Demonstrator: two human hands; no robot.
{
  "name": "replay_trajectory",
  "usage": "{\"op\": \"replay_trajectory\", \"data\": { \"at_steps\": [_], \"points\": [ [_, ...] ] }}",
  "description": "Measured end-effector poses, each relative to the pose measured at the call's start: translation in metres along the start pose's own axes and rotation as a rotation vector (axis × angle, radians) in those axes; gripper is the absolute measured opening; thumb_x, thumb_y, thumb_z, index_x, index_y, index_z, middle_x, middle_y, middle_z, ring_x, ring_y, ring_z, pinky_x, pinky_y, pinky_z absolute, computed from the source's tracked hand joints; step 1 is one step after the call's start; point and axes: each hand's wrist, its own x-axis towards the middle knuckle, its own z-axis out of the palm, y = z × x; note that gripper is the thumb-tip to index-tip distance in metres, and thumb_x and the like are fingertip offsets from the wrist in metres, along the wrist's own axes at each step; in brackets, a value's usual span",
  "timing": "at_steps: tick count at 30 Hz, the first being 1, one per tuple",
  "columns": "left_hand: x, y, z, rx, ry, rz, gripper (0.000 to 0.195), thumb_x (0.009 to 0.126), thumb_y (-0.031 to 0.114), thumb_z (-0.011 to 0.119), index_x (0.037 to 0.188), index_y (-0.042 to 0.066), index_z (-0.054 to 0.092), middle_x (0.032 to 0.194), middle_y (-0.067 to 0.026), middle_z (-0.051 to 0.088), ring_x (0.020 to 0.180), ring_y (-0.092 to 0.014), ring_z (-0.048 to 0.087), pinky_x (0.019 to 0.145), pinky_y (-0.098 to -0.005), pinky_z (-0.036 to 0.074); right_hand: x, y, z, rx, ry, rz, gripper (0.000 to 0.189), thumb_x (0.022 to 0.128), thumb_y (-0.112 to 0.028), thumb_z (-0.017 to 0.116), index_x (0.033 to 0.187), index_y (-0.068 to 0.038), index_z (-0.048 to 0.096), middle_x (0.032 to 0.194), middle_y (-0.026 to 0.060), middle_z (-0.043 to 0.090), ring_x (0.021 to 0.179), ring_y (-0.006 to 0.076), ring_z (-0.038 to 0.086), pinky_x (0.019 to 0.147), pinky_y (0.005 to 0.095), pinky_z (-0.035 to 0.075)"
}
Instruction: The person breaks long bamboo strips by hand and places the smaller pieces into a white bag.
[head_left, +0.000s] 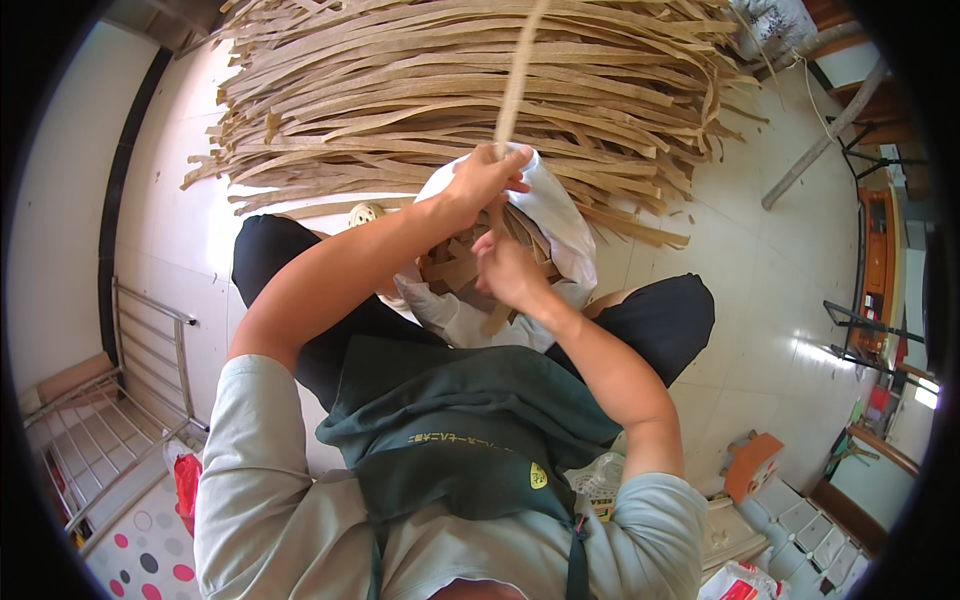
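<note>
My left hand (487, 176) pinches a long tan strip (519, 71) of flat, fabric-like material above the mouth of a white sack (570, 232). The strip's upper length is blurred and runs out past the top of the view. Just below, my right hand (511, 276) is closed around the strip's lower part; its fingertips are blurred, and whether they also hold a tool cannot be seen. Short cut pieces (450, 262) of the same material lie inside the sack, which stands open between my knees. Beyond it, a wide layered pile of long strips (435, 94) covers the floor.
A wooden pole (817, 142) slants down to the tiled floor at the right. At the left stands a metal rack (154, 352), with a red plastic bag (186, 480) nearby. A small orange-brown stool (754, 466) is at the lower right. A pale clog (365, 215) shows beside the sack.
</note>
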Motion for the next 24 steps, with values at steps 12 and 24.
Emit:
{"op": "replay_trajectory", "data": {
  "at_steps": [12,24],
  "points": [
    [0.017,-0.067,0.000,0.498,0.027,0.217,0.020,0.096,0.014,0.050,0.105,-0.003,0.055,0.082,-0.0171,0.063,0.069,-0.026,0.062,0.063,-0.0384,0.051,0.036,0.034,0.011,-0.454,0.098,-0.368,0.027,0.088,-0.019,0.064,0.103,0.003,0.064,0.079,0.0236,0.067,0.078,0.0459,0.064,0.072,0.0496,0.053],
    [-0.027,-0.078,0.001,0.822,-0.184,0.481,0.018,0.088,0.007,0.052,0.106,0.001,0.051,0.078,-0.0218,0.065,0.073,-0.036,0.068,0.066,-0.0466,0.052,0.071,-0.011,-0.077,0.692,0.262,-0.115,0.024,0.096,-0.018,0.063,0.109,0.002,0.061,0.089,0.0061,0.066,0.077,0.0158,0.064,0.074,0.0273,0.053]
  ]
}}
